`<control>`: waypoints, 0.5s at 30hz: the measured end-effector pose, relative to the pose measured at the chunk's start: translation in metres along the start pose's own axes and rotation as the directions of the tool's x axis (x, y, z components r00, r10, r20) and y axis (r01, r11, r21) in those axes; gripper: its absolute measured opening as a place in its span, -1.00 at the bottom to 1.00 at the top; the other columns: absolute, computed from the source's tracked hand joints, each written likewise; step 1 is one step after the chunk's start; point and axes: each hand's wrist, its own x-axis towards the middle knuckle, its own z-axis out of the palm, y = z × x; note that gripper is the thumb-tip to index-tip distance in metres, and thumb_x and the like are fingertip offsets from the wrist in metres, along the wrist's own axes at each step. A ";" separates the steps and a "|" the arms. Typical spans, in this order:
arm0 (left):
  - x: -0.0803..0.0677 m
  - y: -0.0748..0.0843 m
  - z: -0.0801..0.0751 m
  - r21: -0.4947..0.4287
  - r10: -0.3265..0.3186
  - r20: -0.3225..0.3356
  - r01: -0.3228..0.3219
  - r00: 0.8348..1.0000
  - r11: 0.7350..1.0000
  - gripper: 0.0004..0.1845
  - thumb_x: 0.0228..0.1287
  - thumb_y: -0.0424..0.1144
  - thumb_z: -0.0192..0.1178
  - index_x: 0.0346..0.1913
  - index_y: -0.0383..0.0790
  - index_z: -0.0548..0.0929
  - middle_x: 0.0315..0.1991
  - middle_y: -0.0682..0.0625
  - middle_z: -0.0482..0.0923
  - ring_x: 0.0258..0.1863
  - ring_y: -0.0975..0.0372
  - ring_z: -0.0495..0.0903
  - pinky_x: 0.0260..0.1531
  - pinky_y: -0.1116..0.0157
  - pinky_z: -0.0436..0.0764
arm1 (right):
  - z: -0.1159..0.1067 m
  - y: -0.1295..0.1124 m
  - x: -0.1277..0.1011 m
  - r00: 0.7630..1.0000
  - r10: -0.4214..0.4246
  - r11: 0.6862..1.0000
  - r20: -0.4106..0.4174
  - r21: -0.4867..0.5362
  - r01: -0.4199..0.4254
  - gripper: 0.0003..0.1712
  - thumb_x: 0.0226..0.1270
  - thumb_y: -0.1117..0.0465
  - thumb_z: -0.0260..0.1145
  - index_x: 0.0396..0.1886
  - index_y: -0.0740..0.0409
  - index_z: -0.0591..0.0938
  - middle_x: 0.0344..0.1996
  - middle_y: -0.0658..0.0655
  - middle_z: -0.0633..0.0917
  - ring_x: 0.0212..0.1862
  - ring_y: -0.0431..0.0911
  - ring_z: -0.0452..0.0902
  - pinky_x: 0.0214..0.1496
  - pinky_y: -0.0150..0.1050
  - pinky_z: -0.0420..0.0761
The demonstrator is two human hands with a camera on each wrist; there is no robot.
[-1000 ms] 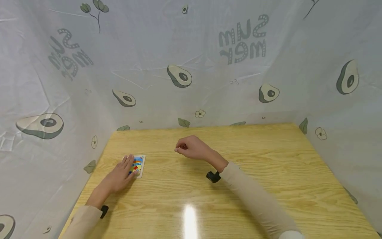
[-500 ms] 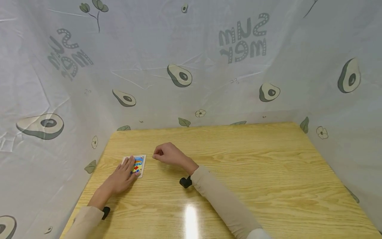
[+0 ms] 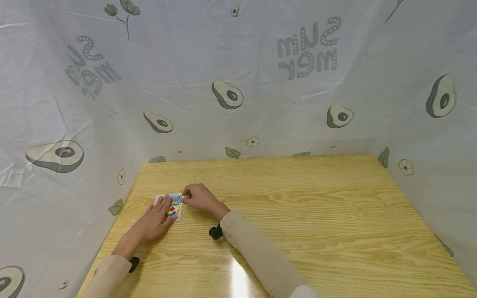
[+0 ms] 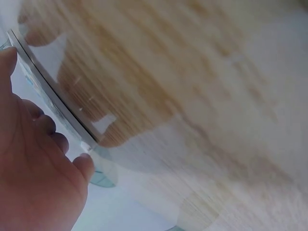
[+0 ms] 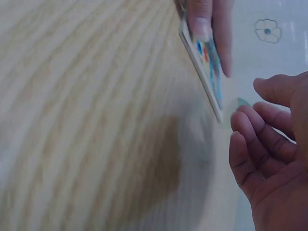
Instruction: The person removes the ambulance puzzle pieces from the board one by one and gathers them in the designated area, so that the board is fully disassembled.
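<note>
Left hand (image 3: 156, 217) flat on a colourful card (image 3: 174, 206) on the wooden table (image 3: 316, 215). Right hand (image 3: 199, 196) curled, touching the card's right edge.

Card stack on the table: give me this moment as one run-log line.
left hand: fingers flat on card stack | right hand: fingertips at stack's right edge, grip unclear | table: wooden | backdrop: avocado-print sheet

Head cam looks fwd and down over the whole wooden table (image 3: 298, 215) from well back, while both wrist cams sit very close at tabletop level, blurred, all three sharing the card deck (image 3: 173, 205) near the table's left edge.
</note>
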 end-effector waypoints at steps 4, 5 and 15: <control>-0.001 -0.001 -0.001 0.002 -0.007 0.008 0.007 1.000 1.000 -0.17 0.54 0.17 -0.19 0.56 -0.37 -0.09 0.60 -0.27 -0.20 0.58 -0.22 -0.17 0.47 -0.29 -0.05 | 0.011 -0.002 0.003 1.000 0.029 1.000 -0.010 -0.008 -0.029 -0.70 0.38 0.12 0.30 -0.01 0.19 0.66 -0.32 -0.05 0.69 -0.35 -0.33 0.50 -0.24 -0.52 0.53; -0.001 -0.001 -0.001 -0.001 -0.009 0.012 0.009 1.000 1.000 -0.17 0.54 0.18 -0.19 0.56 -0.37 -0.09 0.60 -0.27 -0.21 0.58 -0.21 -0.17 0.47 -0.29 -0.05 | 0.013 -0.002 0.004 0.999 0.044 0.999 -0.013 -0.008 -0.044 -0.69 0.39 0.11 0.30 0.00 0.18 0.65 -0.32 -0.06 0.67 -0.35 -0.31 0.50 -0.25 -0.51 0.52; -0.001 0.000 0.000 -0.022 0.011 0.000 -0.011 1.000 1.000 -0.18 0.54 0.15 -0.15 0.56 -0.37 -0.07 0.60 -0.28 -0.18 0.57 -0.22 -0.15 0.45 -0.31 -0.04 | 0.028 -0.009 0.010 0.990 0.137 0.984 -0.044 -0.106 -0.141 -0.54 0.41 0.03 0.26 0.19 0.18 0.60 -0.22 0.01 0.67 -0.26 -0.24 0.51 -0.17 -0.42 0.56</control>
